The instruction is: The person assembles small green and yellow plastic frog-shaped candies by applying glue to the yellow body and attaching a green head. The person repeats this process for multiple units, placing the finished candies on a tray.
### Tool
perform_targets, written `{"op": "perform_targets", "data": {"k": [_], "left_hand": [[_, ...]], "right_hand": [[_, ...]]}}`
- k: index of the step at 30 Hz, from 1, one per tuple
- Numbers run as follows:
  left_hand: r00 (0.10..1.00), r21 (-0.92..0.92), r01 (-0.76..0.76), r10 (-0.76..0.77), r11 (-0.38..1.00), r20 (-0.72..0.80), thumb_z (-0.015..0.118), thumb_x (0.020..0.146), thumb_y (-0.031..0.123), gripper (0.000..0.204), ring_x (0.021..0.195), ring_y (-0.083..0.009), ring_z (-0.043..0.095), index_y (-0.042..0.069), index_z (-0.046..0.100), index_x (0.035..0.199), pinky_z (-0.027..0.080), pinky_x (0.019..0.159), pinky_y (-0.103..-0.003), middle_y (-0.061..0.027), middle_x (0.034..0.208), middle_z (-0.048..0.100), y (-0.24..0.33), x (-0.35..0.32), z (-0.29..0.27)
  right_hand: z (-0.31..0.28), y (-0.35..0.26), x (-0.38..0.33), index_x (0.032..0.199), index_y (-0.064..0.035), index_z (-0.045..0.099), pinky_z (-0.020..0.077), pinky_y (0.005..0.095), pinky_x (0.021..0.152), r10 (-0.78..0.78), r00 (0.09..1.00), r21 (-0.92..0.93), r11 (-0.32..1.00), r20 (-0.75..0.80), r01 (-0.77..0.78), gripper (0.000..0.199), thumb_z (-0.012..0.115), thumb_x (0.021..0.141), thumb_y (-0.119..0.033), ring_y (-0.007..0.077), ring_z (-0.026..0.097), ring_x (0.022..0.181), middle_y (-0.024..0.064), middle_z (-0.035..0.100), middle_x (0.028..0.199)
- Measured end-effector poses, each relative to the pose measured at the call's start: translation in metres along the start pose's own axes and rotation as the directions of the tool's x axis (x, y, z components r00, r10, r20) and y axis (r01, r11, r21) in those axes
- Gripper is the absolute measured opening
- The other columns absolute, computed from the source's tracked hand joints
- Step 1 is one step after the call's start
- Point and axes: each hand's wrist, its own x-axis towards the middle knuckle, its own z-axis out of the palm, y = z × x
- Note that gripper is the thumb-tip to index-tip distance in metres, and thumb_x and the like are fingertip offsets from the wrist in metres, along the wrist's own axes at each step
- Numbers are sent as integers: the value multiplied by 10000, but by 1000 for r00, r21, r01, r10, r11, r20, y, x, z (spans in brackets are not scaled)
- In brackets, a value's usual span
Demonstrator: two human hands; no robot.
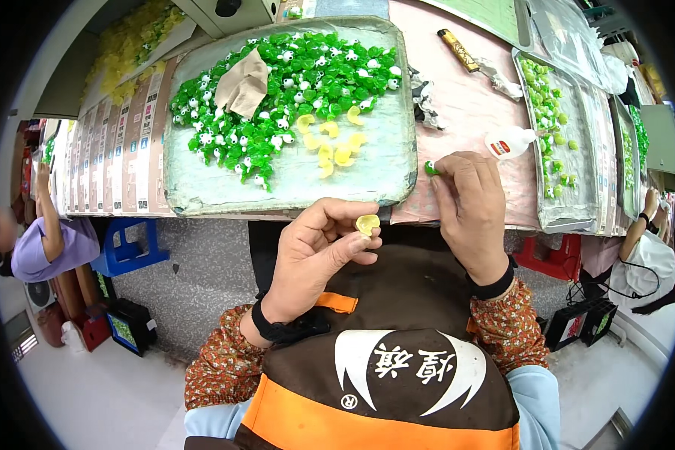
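Note:
My left hand (307, 259) is closed in front of the table's near edge, pinching a small pale yellow cupped piece (367, 223) between thumb and fingers. To the right, just above the pink table cover, my right hand (472, 214) pinches a small shiny green piece (431, 168) with a bit of white on it. A shallow tray (217, 193) beyond my left hand carries a heap of green and white pieces (307, 71). Several loose yellow pieces (325, 152) lie at the heap's near right side. A tan cloth scrap (241, 86) rests on top of the heap.
Beside my right hand lies a white squeeze bottle (510, 142). A dark gold-patterned stick (457, 50) and crumpled black-and-white scraps (425, 101) are farther back. Another tray (570, 214) with green pieces stands at right. Co-workers sit at both sides, one in a purple top (56, 247).

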Motion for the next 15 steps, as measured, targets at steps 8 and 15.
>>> {"op": "perform_targets", "data": {"k": [8, 15], "left_hand": [[999, -22, -41, 42, 999, 25, 620, 989, 89, 341, 1004, -189, 685, -29, 549, 1301, 618, 819, -332, -120, 1104, 663, -1, 4, 0], [998, -22, -55, 56, 998, 31, 622, 984, 72, 338, 1009, -186, 683, -30, 556, 1300, 613, 836, -323, -111, 1108, 662, -3, 5, 0]], "right_hand": [[4, -1, 3, 1009, -24, 617, 466, 437, 758, -21, 1000, -21, 1000, 22, 21, 228, 681, 799, 39, 340, 566, 877, 133, 614, 948], [-13, -23, 0, 943, 7, 625, 482, 318, 635, 196, 981, 394, 902, -13, -175, 176, 668, 809, 112, 209, 593, 718, 106, 619, 882]]}}
